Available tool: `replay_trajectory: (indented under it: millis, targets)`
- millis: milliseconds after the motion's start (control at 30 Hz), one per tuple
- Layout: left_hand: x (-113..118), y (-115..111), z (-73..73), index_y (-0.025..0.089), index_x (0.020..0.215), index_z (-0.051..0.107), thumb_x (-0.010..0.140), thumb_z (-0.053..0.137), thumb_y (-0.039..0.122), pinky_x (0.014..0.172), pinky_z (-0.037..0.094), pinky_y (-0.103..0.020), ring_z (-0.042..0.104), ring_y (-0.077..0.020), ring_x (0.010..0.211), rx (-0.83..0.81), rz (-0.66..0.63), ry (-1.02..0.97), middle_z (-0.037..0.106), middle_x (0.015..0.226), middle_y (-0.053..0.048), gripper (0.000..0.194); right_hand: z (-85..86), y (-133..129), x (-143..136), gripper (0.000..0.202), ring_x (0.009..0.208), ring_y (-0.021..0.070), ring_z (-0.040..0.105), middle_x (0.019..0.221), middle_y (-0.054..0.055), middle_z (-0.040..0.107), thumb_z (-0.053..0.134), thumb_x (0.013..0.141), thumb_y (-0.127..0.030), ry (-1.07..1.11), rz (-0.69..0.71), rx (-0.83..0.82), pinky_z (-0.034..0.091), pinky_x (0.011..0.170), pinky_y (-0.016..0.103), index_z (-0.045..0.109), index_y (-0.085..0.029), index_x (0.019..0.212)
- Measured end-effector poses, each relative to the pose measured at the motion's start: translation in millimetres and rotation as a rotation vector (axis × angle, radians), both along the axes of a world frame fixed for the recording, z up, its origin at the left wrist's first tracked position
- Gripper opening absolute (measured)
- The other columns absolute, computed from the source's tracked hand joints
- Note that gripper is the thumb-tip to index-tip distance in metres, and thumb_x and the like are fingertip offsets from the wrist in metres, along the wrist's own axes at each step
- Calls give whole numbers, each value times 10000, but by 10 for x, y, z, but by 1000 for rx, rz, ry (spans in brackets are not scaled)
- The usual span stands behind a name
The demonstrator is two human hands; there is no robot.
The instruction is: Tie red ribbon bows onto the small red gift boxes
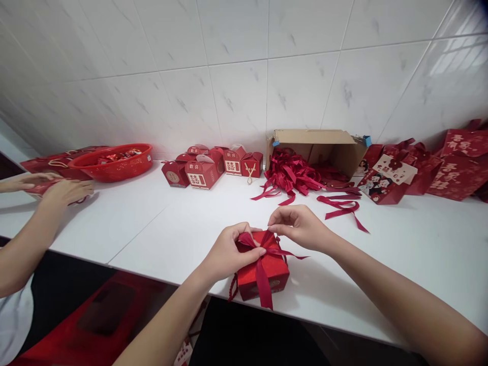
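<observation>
A red gift box sits at the table's front edge, a dark red ribbon crossing its top with one tail hanging down the front. My left hand is closed on the ribbon at the middle of the lid, thumb pressing from above. Just right of it, my right hand pinches an upper part of the ribbon between thumb and fingertips. Another ribbon tail points right over the box's edge. A dark red twisted cord hangs at the box's left side. The ribbon's crossing is partly hidden by my left thumb.
A cardboard box on its side spills dark red ribbons. Small red boxes stand by the wall; gift bags stand right. Left are a red basin of wrapped pieces and a co-worker's hands on a red box.
</observation>
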State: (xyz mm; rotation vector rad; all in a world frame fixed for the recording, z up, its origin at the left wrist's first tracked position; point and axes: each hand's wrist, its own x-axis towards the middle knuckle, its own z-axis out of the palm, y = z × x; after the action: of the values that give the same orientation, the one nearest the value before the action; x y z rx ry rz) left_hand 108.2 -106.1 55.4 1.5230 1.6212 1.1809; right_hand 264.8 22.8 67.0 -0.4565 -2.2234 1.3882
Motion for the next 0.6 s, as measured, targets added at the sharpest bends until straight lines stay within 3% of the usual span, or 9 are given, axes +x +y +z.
replay_trajectory:
  millis: [167,367,600]
  targets:
    - [-28,-4,1,192,669,422,724,703,230,811,458,-306,603,-232,1026,7,-52,-73,617,768,-28,290,24,-1,33,108,622,123,569,685,13,615,645,778,-250,-1,84,-65,463,587,248,603,-151,785]
    - [-74,-2,8,179,697,482,777,664,280,821,445,-324,589,-228,998,19,-75,-102,617,810,-42,223,134,62,145,227,692,124,589,769,25,623,538,887,-349,-40,175,-5,489,645,250,599,-158,995]
    - [-84,-32,0,174,639,424,821,601,258,882,437,-347,572,-228,1031,25,-107,-224,610,863,-57,267,153,120,233,323,791,131,610,909,39,662,551,862,-180,-128,368,205,497,696,254,541,-196,1184]
